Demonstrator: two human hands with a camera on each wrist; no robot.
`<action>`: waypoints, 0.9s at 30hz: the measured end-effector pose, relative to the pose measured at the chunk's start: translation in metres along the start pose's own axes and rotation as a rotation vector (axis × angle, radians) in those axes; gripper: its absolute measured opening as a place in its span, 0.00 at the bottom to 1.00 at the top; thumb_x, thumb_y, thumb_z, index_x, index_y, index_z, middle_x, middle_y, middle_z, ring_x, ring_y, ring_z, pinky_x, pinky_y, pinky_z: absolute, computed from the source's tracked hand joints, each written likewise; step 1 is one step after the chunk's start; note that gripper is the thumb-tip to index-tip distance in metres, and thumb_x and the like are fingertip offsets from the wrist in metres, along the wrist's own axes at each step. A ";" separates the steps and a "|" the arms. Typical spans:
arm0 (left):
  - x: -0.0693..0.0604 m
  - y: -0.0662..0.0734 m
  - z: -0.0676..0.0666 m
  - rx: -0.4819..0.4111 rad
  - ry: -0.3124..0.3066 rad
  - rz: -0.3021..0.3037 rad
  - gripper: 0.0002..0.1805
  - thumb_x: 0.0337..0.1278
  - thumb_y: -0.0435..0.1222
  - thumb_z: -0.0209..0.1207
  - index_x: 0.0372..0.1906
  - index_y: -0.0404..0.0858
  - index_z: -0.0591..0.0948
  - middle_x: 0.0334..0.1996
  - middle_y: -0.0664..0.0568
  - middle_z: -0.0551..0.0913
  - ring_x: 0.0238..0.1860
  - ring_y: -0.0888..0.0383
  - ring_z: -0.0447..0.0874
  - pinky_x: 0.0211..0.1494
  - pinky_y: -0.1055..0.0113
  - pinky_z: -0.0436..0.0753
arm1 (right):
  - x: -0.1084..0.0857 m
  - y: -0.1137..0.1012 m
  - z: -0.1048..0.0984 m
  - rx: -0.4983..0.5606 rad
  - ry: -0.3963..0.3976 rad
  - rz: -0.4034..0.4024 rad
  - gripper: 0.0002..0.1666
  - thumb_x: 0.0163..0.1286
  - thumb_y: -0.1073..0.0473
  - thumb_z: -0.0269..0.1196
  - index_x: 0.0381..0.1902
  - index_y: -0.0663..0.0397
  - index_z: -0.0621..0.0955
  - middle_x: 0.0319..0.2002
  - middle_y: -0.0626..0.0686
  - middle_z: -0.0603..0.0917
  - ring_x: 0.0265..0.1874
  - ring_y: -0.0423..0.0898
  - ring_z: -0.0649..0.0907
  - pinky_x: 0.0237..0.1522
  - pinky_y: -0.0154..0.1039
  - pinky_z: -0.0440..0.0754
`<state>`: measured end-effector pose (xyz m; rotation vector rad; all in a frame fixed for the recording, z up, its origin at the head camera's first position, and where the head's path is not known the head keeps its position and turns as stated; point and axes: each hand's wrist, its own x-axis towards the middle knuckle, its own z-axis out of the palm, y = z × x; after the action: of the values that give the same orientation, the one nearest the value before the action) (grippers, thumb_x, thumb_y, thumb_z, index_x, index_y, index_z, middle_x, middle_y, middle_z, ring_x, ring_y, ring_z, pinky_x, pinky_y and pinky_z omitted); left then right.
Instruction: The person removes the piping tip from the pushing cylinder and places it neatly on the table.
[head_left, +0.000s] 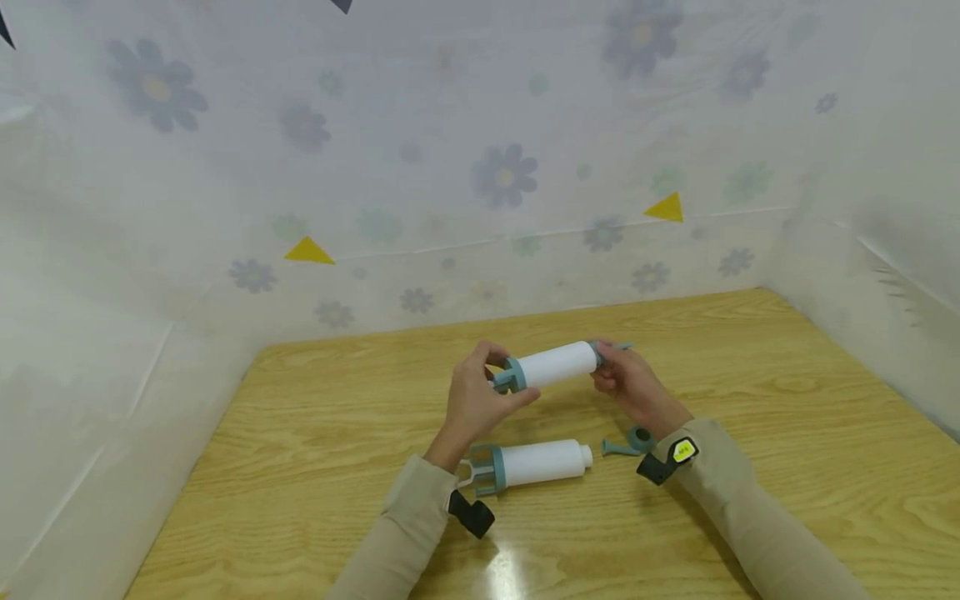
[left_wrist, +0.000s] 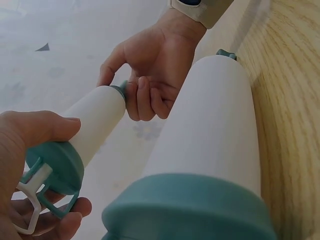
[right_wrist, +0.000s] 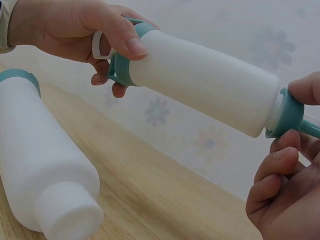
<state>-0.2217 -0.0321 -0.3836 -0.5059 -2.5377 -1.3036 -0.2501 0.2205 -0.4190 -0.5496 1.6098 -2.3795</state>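
Observation:
A white syringe-like tube [head_left: 558,364] with a teal collar and finger loops is held above the table, slightly tilted. My left hand [head_left: 480,393] grips it at the teal collar [right_wrist: 125,62], thumb on the white barrel. At the other end, my right hand [head_left: 633,387] pinches a teal nozzle cap [right_wrist: 289,114] between thumb and fingers. The cap sits at the tube's neck; whether it is fully seated I cannot tell. A second tube of the same kind [head_left: 542,463] lies on the table below, its bare white neck [right_wrist: 70,212] pointing right.
Right of the lying tube, beneath my right wrist, rests a loose teal nozzle piece [head_left: 618,448] with a round ring part [head_left: 641,437]. The wood-grain table [head_left: 315,467] meets flower-patterned sheeting [head_left: 420,167] at the back and pale walls at the sides.

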 end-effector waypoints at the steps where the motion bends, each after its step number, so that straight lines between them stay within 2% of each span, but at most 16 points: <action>1: 0.000 0.000 0.000 -0.005 -0.005 -0.005 0.28 0.39 0.46 0.76 0.46 0.42 0.75 0.42 0.50 0.82 0.29 0.60 0.73 0.31 0.69 0.75 | 0.000 0.000 0.000 0.016 0.002 0.000 0.21 0.81 0.57 0.38 0.42 0.43 0.80 0.22 0.42 0.68 0.19 0.42 0.56 0.31 0.39 0.49; 6: 0.000 -0.002 0.001 -0.068 -0.024 -0.036 0.28 0.40 0.46 0.75 0.46 0.43 0.75 0.42 0.50 0.82 0.31 0.58 0.74 0.33 0.67 0.75 | -0.001 -0.003 0.002 0.089 0.023 -0.003 0.22 0.80 0.60 0.38 0.45 0.44 0.81 0.31 0.43 0.74 0.21 0.39 0.62 0.31 0.36 0.53; 9: 0.000 -0.003 0.001 -0.115 -0.030 -0.052 0.27 0.40 0.46 0.76 0.45 0.44 0.75 0.42 0.50 0.82 0.34 0.57 0.75 0.35 0.65 0.76 | -0.002 -0.005 0.003 0.111 0.018 -0.019 0.22 0.79 0.60 0.39 0.46 0.44 0.81 0.32 0.43 0.75 0.22 0.38 0.64 0.31 0.34 0.55; 17: 0.000 -0.005 0.002 -0.168 -0.050 -0.073 0.26 0.42 0.46 0.75 0.45 0.44 0.76 0.43 0.50 0.80 0.40 0.56 0.76 0.40 0.62 0.77 | -0.001 -0.004 0.001 0.122 -0.036 -0.048 0.25 0.79 0.61 0.35 0.47 0.44 0.82 0.27 0.43 0.71 0.23 0.45 0.55 0.33 0.38 0.51; 24: 0.000 -0.005 0.003 -0.168 -0.060 -0.069 0.26 0.42 0.46 0.74 0.46 0.43 0.76 0.43 0.49 0.80 0.40 0.56 0.76 0.40 0.62 0.77 | -0.001 -0.005 -0.003 0.128 -0.025 0.023 0.26 0.81 0.56 0.33 0.46 0.45 0.81 0.26 0.44 0.70 0.22 0.41 0.59 0.31 0.36 0.55; 27: 0.001 -0.006 0.004 -0.153 -0.060 -0.066 0.27 0.41 0.45 0.75 0.46 0.43 0.76 0.43 0.49 0.81 0.38 0.56 0.75 0.39 0.63 0.77 | -0.001 -0.006 -0.003 0.129 -0.032 0.056 0.25 0.81 0.55 0.34 0.45 0.46 0.81 0.25 0.44 0.70 0.22 0.42 0.59 0.32 0.37 0.54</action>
<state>-0.2247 -0.0322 -0.3898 -0.5020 -2.5357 -1.5372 -0.2498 0.2257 -0.4143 -0.5082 1.4274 -2.3997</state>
